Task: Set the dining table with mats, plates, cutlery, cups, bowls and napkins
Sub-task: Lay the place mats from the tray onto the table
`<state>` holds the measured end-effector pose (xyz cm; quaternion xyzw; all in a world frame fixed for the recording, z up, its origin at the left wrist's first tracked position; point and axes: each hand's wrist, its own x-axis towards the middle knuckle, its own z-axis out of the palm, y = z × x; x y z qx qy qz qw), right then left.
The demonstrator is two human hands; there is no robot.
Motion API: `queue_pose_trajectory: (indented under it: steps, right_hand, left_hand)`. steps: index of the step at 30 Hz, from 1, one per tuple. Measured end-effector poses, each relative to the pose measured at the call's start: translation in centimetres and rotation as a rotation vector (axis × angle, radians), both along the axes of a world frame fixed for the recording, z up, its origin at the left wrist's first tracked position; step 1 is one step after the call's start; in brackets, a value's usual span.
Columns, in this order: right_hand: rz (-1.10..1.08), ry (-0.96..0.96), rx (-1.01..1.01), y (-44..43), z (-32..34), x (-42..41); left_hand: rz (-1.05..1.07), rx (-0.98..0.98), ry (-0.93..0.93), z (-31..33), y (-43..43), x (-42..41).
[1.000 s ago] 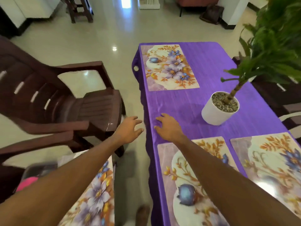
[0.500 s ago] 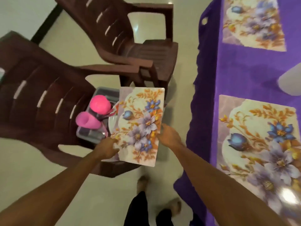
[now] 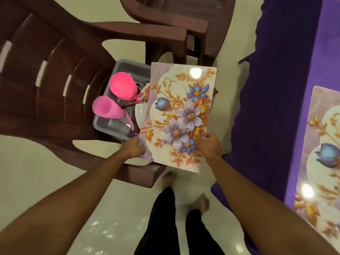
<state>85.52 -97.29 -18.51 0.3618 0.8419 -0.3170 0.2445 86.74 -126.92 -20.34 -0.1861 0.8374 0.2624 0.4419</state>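
A floral place mat (image 3: 181, 115) lies over a grey tub (image 3: 117, 126) on the seat of a brown plastic chair (image 3: 46, 92). My left hand (image 3: 133, 148) grips the mat's near left edge, and my right hand (image 3: 209, 146) grips its near right edge. Two pink cups (image 3: 123, 88) lie in the tub beside cutlery (image 3: 132, 103) and a white plate (image 3: 140, 115), which the mat partly covers. Another floral mat (image 3: 323, 153) lies on the purple table cloth (image 3: 272, 126) at the right.
A second brown chair (image 3: 176, 21) stands beyond the first, close to the table. My bare feet (image 3: 184, 190) stand on the pale tiled floor between the chair and the table's hanging cloth.
My gaze swung from the table down to the chair. Both hands left the table edge and took hold of the mat on the tub, gripping its near edge.
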Motion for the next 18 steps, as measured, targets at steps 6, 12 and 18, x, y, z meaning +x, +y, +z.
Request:
queue_pose_trajectory:
  steps: [6,12,18]
  right_hand:
    - [-0.028,0.134,0.003,1.2,2.6,-0.1]
    - [-0.039,0.414,-0.142,3.4,7.7,-0.3]
    - [0.034,0.605,-0.202,9.1,14.0,0.0]
  left_hand:
    - [0.049,-0.066,0.106,0.9,0.7,0.0]
    - [0.076,-0.036,0.174,3.1,1.9,0.7]
    - [0.275,0.19,0.204,6.4,5.6,1.5]
